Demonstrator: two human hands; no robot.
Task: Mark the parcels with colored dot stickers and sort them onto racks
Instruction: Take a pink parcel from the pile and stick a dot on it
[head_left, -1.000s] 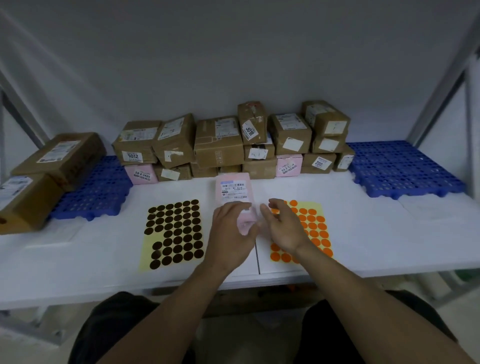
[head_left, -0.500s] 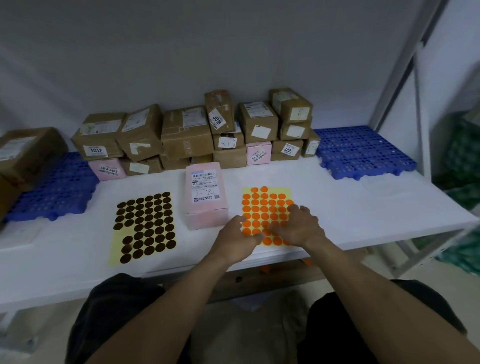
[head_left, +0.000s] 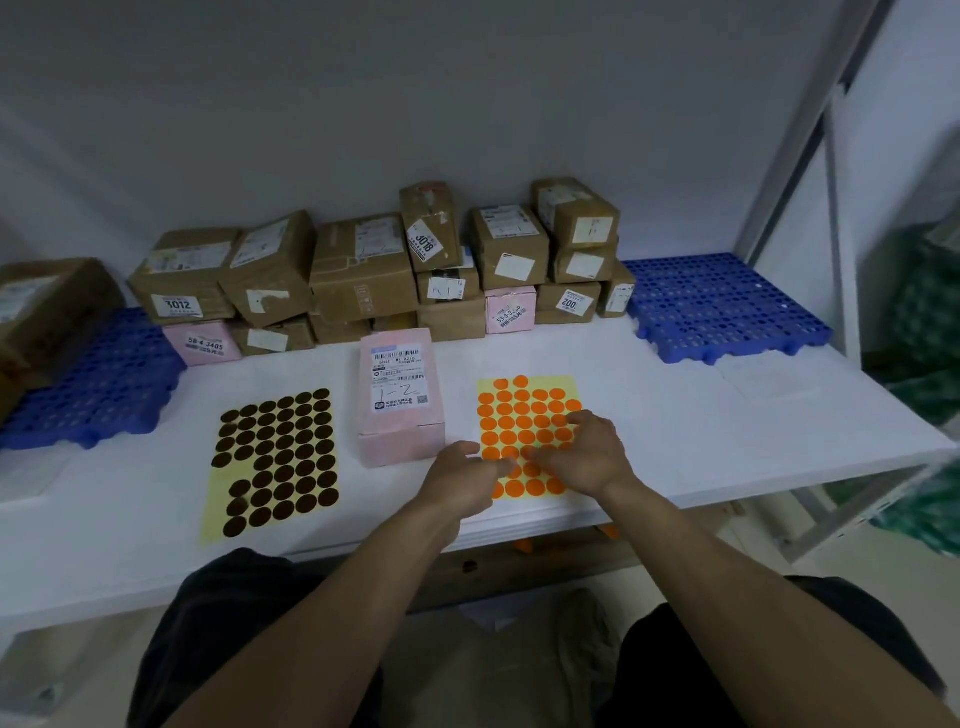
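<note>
A pink parcel (head_left: 399, 400) with a white label lies flat on the white table (head_left: 675, 415), between two sticker sheets. The sheet of orange dots (head_left: 524, 410) is to its right, the sheet of dark brown dots (head_left: 278, 457) to its left. My left hand (head_left: 460, 475) rests at the lower left corner of the orange sheet, fingers curled and touching it. My right hand (head_left: 584, 454) lies flat on the lower right part of the same sheet, fingers pointing left toward the left hand. Whether a dot is pinched is hidden.
Several brown and pink parcels (head_left: 363, 270) are stacked along the back wall. A blue plastic rack (head_left: 722, 306) sits at the right end, another blue rack (head_left: 98, 384) at the left with a large brown box (head_left: 41, 306) on it. Metal shelf posts stand at right.
The pink parcel, held in both hands a second ago, now lies on the table. Both hands have shifted right onto the orange sticker sheet and have stayed there.
</note>
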